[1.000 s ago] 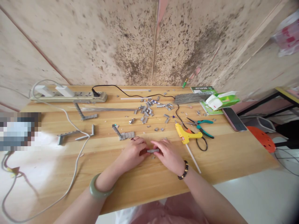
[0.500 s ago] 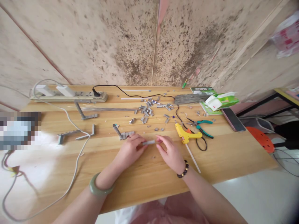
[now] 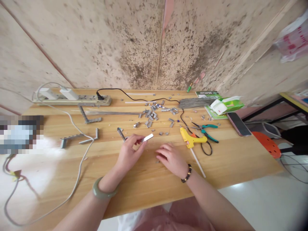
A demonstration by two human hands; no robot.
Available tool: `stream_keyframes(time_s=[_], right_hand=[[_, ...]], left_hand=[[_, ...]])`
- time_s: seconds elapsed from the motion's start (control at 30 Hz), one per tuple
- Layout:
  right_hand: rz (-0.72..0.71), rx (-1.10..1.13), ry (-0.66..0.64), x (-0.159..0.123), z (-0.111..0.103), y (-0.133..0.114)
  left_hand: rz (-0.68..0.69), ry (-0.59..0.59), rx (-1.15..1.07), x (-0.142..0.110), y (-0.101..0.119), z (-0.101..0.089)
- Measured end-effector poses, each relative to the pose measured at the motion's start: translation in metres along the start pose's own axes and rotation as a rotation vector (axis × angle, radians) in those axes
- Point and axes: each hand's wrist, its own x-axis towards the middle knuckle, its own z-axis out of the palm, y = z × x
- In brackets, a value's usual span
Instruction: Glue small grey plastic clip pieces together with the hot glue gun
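Observation:
My left hand [image 3: 130, 152] pinches a short grey bar [image 3: 147, 138] and holds it a little above the wooden table [image 3: 149, 186], its free end tilted up to the right. My right hand [image 3: 169, 157] rests on the table just right of it, fingers curled downward, with nothing visible in them. A grey L-shaped piece [image 3: 121, 133] lies just behind my left hand. Small grey blocks [image 3: 150, 115] are scattered farther back. A yellow glue gun [image 3: 191, 138] lies to the right of my right hand.
Teal pliers [image 3: 205, 130], a phone [image 3: 237, 123], a green box [image 3: 228, 104] and a wire bundle [image 3: 192, 102] sit at the back right. A power strip [image 3: 72, 100] and white cable [image 3: 77, 166] lie left, with grey assembled pieces [image 3: 79, 139]. An orange stool [image 3: 269, 142] stands beyond the table edge.
Both hands held the grey bar between them; now my right hand has let go and dropped to the table, while my left hand has lifted the bar up and back.

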Motion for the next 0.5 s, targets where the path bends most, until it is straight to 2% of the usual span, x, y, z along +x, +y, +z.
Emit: stream_keyframes(time_s=[0.13, 0.33, 0.5], right_hand=[[-0.008, -0.078, -0.028, 0.0011, 0.002, 0.0001], [0.047, -0.127, -0.001, 0.006, 0.0088, -0.0002], [0.042, -0.099, -0.015, 0.0087, 0.0044, 0.0011]], left_hand=[[0.011, 0.033, 0.014, -0.0003, 0.0007, -0.0012], [0.065, 0.003, 0.011, -0.0002, 0.0, 0.0], [0.073, -0.004, 0.006, 0.0004, -0.0011, 0.0017]])
